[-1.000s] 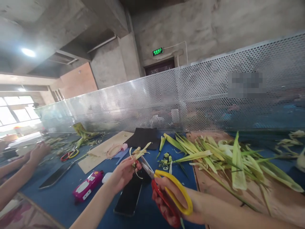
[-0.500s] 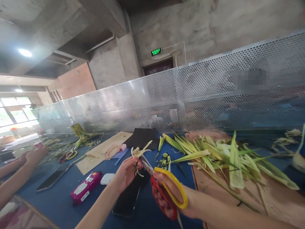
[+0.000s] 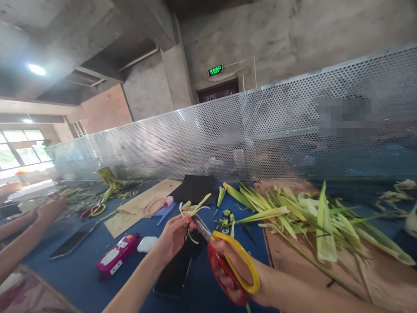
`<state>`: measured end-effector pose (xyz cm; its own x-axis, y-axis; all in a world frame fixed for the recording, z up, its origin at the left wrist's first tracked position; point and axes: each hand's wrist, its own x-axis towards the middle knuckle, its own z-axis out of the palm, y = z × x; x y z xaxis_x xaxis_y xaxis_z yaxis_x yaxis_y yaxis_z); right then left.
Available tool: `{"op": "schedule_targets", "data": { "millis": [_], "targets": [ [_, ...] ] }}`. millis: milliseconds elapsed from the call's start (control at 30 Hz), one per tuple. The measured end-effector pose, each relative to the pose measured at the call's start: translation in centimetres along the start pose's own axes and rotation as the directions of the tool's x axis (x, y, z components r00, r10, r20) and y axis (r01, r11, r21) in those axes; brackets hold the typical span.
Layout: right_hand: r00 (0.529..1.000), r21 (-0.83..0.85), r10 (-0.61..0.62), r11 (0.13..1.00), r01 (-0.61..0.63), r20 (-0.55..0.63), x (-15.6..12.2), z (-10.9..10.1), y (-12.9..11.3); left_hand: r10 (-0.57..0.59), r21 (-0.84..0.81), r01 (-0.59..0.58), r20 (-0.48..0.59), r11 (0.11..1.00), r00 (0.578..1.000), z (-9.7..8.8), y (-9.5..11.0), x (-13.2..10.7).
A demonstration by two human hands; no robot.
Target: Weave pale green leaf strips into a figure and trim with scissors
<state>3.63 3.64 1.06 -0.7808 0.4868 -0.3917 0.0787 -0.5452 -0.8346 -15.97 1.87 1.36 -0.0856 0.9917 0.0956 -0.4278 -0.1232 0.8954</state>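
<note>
My left hand (image 3: 172, 237) is closed round a small woven bundle of pale green leaf strips (image 3: 192, 208), held above the blue table (image 3: 81, 274). My right hand (image 3: 233, 271) grips scissors (image 3: 228, 261) with one red and one yellow loop handle. The metal blades point up and left and meet the leaf bundle just beside my left fingers. A black phone (image 3: 177, 271) lies flat on the table under both hands.
A heap of long green leaves (image 3: 293, 217) lies on a brown board (image 3: 384, 278) at right. A pink case (image 3: 115, 258), a white earbud case (image 3: 146, 243), a second phone (image 3: 73, 245), cardboard (image 3: 143, 204), spare scissors (image 3: 94, 211). Another person's hands (image 3: 45, 211) work at far left. A perforated metal screen (image 3: 260, 130) backs the table.
Both hands have stayed together at the leaf bundle, shifting only slightly; the scissors remain at the strips. The person at left has moved their hands a little.
</note>
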Motion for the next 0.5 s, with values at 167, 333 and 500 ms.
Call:
{"op": "schedule_targets", "data": {
  "millis": [167, 333, 500],
  "targets": [
    [0.999, -0.016, 0.014, 1.0, -0.014, -0.036, -0.38, 0.07, -0.32, 0.0, 0.006, 0.0, -0.008, 1.0, 1.0, 0.37, 0.04, -0.01],
    [1.0, -0.057, 0.017, 0.998, -0.018, -0.015, -0.61, 0.3, -0.46, -0.01, 0.007, 0.01, -0.018, 1.0, 1.0, 0.7, 0.04, -0.17],
    [1.0, -0.037, 0.006, 0.999, -0.006, 0.01, -0.77, 0.56, -0.44, -0.008, 0.006, 0.008, -0.026, 1.0, 1.0, 0.67, -0.07, -0.2]
  ]
}}
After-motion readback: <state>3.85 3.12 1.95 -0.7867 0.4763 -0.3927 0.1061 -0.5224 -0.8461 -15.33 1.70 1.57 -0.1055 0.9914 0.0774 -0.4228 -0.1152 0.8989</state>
